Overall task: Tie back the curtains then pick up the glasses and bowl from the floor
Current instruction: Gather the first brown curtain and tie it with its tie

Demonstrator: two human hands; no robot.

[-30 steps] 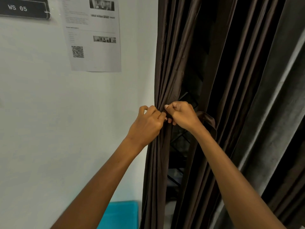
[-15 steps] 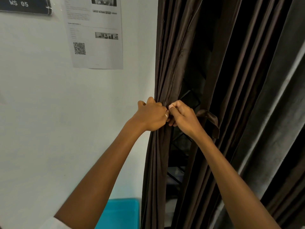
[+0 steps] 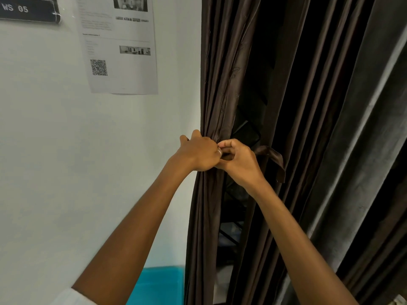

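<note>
**Tie-back stage.** Since a second ago we see the left hand [image 3: 198,154] roll knuckles-up against the right hand [image 3: 239,161]. Both now meet at the gathered edge of the brown curtain [image 3: 220,84]. The left grip is clenched on that fold. The right grip pinches the tie-back band [image 3: 272,156], whose loop stands out rightward (the knot itself is hidden). We judge the fastening unfinished; glasses and bowl are out of view. Behind: white wall [image 3: 66,150], QR-coded notice [image 3: 121,47], "WS 05" plaque [image 3: 26,8], turquoise bin [image 3: 160,285] below.
</note>
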